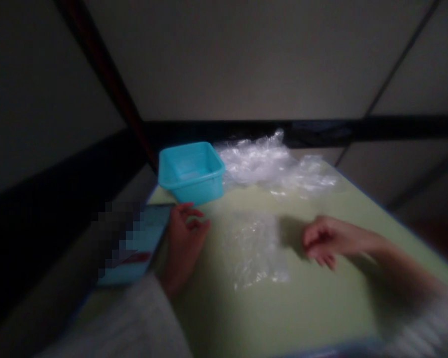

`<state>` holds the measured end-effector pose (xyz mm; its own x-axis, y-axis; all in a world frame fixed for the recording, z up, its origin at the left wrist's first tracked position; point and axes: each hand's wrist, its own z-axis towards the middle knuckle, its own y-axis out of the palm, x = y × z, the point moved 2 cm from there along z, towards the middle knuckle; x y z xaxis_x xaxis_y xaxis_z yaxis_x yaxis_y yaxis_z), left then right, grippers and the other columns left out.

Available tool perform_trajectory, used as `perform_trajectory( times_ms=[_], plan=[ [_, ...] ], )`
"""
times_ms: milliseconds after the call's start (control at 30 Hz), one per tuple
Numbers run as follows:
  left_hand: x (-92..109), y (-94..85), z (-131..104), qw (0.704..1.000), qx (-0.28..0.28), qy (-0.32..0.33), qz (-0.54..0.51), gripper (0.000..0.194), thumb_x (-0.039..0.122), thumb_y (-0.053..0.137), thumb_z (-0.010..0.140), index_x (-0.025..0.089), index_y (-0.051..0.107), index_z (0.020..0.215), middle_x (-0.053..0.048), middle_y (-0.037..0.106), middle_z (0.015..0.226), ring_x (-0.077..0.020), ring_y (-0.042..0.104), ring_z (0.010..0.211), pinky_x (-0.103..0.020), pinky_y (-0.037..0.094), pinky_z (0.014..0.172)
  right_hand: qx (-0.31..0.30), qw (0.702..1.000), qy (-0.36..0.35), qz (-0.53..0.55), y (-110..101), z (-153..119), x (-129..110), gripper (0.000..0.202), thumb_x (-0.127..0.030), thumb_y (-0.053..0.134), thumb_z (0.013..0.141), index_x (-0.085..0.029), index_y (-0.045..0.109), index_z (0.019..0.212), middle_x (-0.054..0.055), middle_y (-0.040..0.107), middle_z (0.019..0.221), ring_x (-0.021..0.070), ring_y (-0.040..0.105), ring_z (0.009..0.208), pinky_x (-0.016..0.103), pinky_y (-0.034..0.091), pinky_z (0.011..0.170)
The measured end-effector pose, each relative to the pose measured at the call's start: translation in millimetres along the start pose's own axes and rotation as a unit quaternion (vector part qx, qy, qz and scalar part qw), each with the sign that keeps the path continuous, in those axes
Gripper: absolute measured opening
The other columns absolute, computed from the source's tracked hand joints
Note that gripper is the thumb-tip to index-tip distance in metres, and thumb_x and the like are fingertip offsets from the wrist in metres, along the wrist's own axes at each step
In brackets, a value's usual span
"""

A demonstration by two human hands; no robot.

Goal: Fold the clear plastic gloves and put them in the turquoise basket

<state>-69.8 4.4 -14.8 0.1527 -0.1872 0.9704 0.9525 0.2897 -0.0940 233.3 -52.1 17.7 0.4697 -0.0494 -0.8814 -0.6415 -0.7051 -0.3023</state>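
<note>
A flat sheet of clear bubble wrap (pixel 257 251) lies on the light green tabletop between my two hands. My left hand (pixel 186 243) is to the left of the sheet and just in front of the turquoise bin, its fingers bent and apart from the thumb, with nothing visible in them. On the sheet's right side, my right hand (pixel 323 238) hovers over the table with loosely curled fingers, some of them spread downward. No object shows in it. The turquoise plastic bin (pixel 197 191) stands at the table's back left.
A crumpled heap of clear plastic wrap (pixel 261 161) covers the back of the table (pixel 283 318), right of the bin. A light blue flat item (pixel 149 228) with a dark red mark lies at the left edge, partly pixelated. Pale panels (pixel 246 59) rise behind.
</note>
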Motion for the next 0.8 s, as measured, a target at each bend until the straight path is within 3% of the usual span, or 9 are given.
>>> perform_trajectory(
  times_ms=[67,133,233,300,433,500,567,633,800],
  plan=[
    [1,3.5,-3,1.000,-0.023,0.002,0.003,0.042,0.017,0.064,0.060,0.020,0.045,0.097,0.003,0.054,0.085,-0.0099,0.055,0.065,-0.020,0.042,0.055,0.183,0.972,-0.106,-0.100,-4,7,-3,0.033,-0.048,0.062,0.080,-0.015,0.061,0.080,0.005,0.068,0.074,0.0153,0.065,0.064,0.026,0.053,0.056],
    [4,6.6,-6,0.999,-0.043,0.017,0.018,0.034,0.017,0.061,0.062,0.019,0.046,0.092,0.003,0.054,0.082,-0.0104,0.055,0.064,-0.021,0.043,0.056,0.262,0.926,-0.171,-0.214,-1,13,-4,0.038,-0.047,0.060,0.082,-0.015,0.061,0.103,0.012,0.066,0.107,0.0231,0.064,0.096,0.037,0.053,0.080],
    [11,9.5,-16,0.989,-0.082,0.086,0.092,0.017,0.016,0.055,0.067,0.019,0.049,0.083,0.002,0.053,0.075,-0.0120,0.054,0.061,-0.022,0.043,0.051,0.223,0.885,-0.203,-0.355,7,23,1,0.059,-0.045,0.053,0.087,-0.014,0.040,0.135,0.016,0.041,0.141,0.0279,0.038,0.130,0.048,0.034,0.105],
    [20,12.8,-30,0.956,-0.145,0.194,0.163,0.015,0.014,0.053,0.071,0.018,0.053,0.085,-0.001,0.055,0.079,-0.0140,0.055,0.065,-0.025,0.046,0.054,0.192,0.867,-0.201,-0.413,11,27,6,0.063,-0.044,0.045,0.091,-0.013,0.028,0.143,0.015,0.029,0.147,0.0263,0.026,0.136,0.048,0.026,0.110],
    [37,25.0,-66,0.791,-0.375,0.432,0.216,0.027,0.015,0.051,0.080,0.016,0.056,0.107,-0.010,0.062,0.111,-0.0223,0.055,0.107,-0.037,0.043,0.091,0.171,0.851,-0.192,-0.457,15,32,14,0.060,-0.042,0.034,0.096,-0.015,0.015,0.146,0.012,0.021,0.150,0.0215,0.019,0.139,0.045,0.017,0.113],
    [40,31.0,-77,0.711,-0.478,0.460,0.233,0.038,0.025,0.051,0.085,0.013,0.051,0.121,-0.013,0.055,0.128,-0.0240,0.047,0.121,-0.037,0.037,0.100,0.169,0.848,-0.189,-0.466,16,34,16,0.061,-0.043,0.032,0.096,-0.015,0.012,0.147,0.012,0.021,0.150,0.0204,0.017,0.139,0.045,0.015,0.114],
    [39,35.6,-80,0.663,-0.542,0.457,0.242,0.052,0.038,0.049,0.088,0.010,0.043,0.131,-0.014,0.044,0.139,-0.0245,0.037,0.130,-0.037,0.030,0.107,0.170,0.844,-0.186,-0.473,15,35,19,0.063,-0.045,0.032,0.096,-0.015,0.011,0.147,0.013,0.021,0.150,0.0200,0.016,0.139,0.045,0.014,0.114],
    [37,38.4,-80,0.643,-0.575,0.444,0.243,0.062,0.049,0.043,0.090,0.010,0.035,0.137,-0.015,0.036,0.145,-0.0247,0.029,0.135,-0.039,0.023,0.111,0.167,0.840,-0.186,-0.482,15,35,21,0.064,-0.046,0.033,0.096,-0.015,0.010,0.147,0.013,0.020,0.150,0.0201,0.015,0.139,0.045,0.013,0.114],
    [32,38.9,-78,0.641,-0.610,0.404,0.234,0.068,0.056,0.040,0.089,0.016,0.028,0.142,-0.011,0.030,0.148,-0.0248,0.025,0.137,-0.040,0.015,0.113,0.156,0.835,-0.184,-0.495,14,36,23,0.067,-0.048,0.034,0.095,-0.014,0.008,0.147,0.014,0.019,0.150,0.0212,0.014,0.139,0.047,0.013,0.113]
  ],
)
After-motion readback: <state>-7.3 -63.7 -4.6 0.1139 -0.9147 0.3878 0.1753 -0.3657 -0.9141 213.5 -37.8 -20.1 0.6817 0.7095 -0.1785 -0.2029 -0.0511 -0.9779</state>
